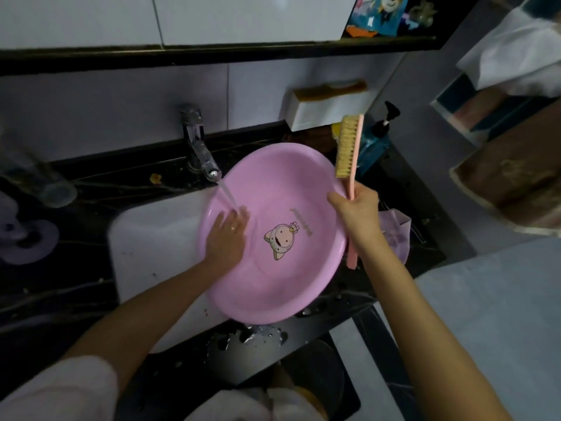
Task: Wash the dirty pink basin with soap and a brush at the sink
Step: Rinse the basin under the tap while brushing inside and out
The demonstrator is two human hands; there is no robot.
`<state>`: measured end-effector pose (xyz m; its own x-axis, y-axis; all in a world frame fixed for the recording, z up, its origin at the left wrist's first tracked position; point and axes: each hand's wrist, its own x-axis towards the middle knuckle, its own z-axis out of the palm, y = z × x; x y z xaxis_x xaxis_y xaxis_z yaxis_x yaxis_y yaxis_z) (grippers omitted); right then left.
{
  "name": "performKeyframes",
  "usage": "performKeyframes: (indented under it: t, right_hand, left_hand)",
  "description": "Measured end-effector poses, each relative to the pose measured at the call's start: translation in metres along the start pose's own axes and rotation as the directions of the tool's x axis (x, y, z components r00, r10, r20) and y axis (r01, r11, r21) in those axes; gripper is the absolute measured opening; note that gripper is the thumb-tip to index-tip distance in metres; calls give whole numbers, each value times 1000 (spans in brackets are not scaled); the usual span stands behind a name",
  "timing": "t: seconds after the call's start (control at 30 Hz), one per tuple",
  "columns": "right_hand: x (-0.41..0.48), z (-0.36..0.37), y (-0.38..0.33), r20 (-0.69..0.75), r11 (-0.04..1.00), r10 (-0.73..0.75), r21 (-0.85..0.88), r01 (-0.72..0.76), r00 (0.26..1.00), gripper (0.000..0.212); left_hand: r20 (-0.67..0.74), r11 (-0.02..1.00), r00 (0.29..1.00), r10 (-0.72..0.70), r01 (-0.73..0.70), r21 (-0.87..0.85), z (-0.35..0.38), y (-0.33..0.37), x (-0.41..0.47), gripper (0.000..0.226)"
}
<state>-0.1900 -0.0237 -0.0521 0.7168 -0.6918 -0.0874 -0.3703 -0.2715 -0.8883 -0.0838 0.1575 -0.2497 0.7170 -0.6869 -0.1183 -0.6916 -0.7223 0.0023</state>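
The pink basin [291, 268] with a cartoon cat print is tilted over the white sink [145, 238], its inside facing me. Water runs from the chrome tap [200, 153] onto the basin's left inner wall. My left hand [226, 235] lies flat inside the basin under the stream, fingers apart. My right hand [356, 214] grips the basin's right rim together with the pink handle of a brush [349, 147]. The brush's pale bristles point left and stand above the rim.
A dark pump bottle [385, 120] and a white box [328, 107] stand behind the basin on the black counter [91, 183]. A clear glass [45, 183] lies at the left. Water droplets sit on the counter's front edge [258, 335]. A purple bag [397, 232] lies at the right.
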Motion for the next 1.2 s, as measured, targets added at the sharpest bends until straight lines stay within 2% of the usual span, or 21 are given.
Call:
performKeyframes:
  t: [0.07,0.1,0.17,0.23,0.3,0.33,0.37,0.43,0.47,0.5,0.53,0.57,0.67,0.7,0.77,0.9,0.97,1.03,1.07,1.13,1.2]
  right_hand:
    - [2,-2,-2,14,995,-37,-93,39,999,18]
    - [4,-1,4,1,990,-39,-137,39,999,22]
    - [5,-1,2,-3,974,-65,-220,63,998,26]
    - [2,-1,1,-10,958,-65,-280,60,998,33]
    - [-1,-1,-1,-7,940,-75,-334,68,997,39]
    - [-2,0,-2,-7,932,-76,-357,69,997,42]
    - [-3,1,-3,-9,930,-74,-362,66,997,45]
    - [-4,3,-4,-21,927,-82,-368,68,996,47]
    - [-3,3,-5,-23,921,-91,-382,75,996,48]
    - [-4,4,-5,-28,913,-95,-400,76,995,49]
    - [-5,6,-5,-33,906,-95,-416,73,995,50]
    - [-6,7,-7,-38,902,-92,-426,67,995,51]
    - [-8,7,-9,-36,904,-80,-424,57,996,51]
    - [-9,7,-10,-32,904,-77,-423,56,997,51]
    - [-10,7,-12,-23,902,-82,-427,64,996,51]
    - [-13,11,-12,-41,892,-101,-445,72,994,52]
    - [-16,12,-13,-53,891,-114,-448,79,992,52]
    - [-17,13,-13,-62,887,-136,-452,94,989,52]
    - [-18,14,-13,-64,885,-146,-456,101,987,52]
    - [-19,15,-12,-67,879,-166,-462,117,984,51]
    - [-19,15,-13,-69,877,-168,-466,117,983,50]
  left_hand:
    - [-82,992,996,-29,39,118,-8,-12,19,62]
    - [-38,990,999,-28,33,137,-5,-8,26,62]
    - [34,999,999,-26,24,42,4,7,16,64]
    - [95,996,992,84,-83,-16,19,18,0,63]
    - [73,984,987,142,-149,99,26,4,-1,58]
    - [28,962,987,161,-163,218,20,-6,7,56]
    - [-20,939,986,163,-149,311,12,-19,18,56]
    - [-25,949,998,59,-48,311,-10,-32,34,59]
    - [-71,945,997,18,6,326,-15,-29,38,59]
    - [-99,915,995,-25,63,397,-14,-25,37,59]
    - [-66,925,995,-71,90,370,-9,-17,29,61]
    - [-17,958,999,-50,53,282,3,-7,16,63]
    - [116,997,990,77,-78,3,28,15,-21,74]
    - [139,992,982,125,-123,-26,28,12,-21,75]
    - [45,989,988,145,-146,30,19,-5,-1,69]
    - [-35,998,998,43,-41,43,2,-23,26,65]
    - [81,999,997,-16,19,-29,9,0,8,66]
    - [214,990,977,-14,44,-136,15,28,-19,69]
    - [311,982,950,16,45,-185,16,37,-32,68]
    - [521,951,843,138,34,-307,4,47,-50,65]
    - [577,934,782,234,-17,-356,-3,41,-59,65]
